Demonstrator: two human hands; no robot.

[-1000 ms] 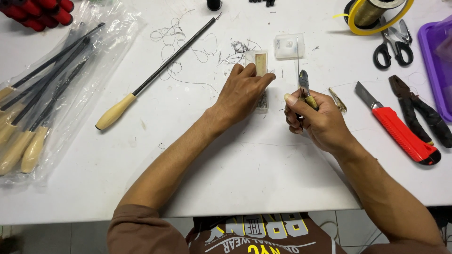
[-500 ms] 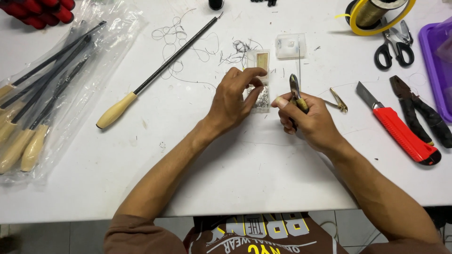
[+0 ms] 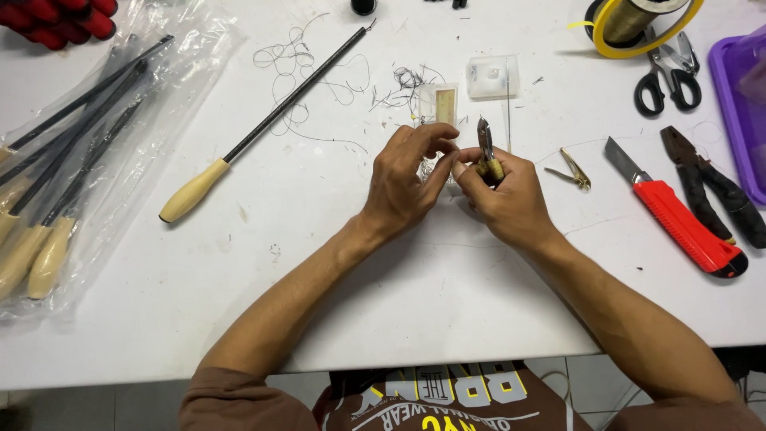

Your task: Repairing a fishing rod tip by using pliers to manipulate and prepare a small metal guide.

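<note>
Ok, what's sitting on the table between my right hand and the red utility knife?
In the head view, a small gold-coloured clipper tool lies on the white table between the right hand and the red utility knife, apart from both.

**Hands close in over white table**

The left hand (image 3: 407, 179) slides right from a second ago; the right hand (image 3: 503, 195), gripping small yellow-handled metal pliers (image 3: 485, 148), shifts left, until both sets of fingertips now meet.

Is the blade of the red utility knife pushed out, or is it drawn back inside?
Pushed out. On the red utility knife, a bare grey metal blade with a slanted tip shows beyond the red handle.
</note>
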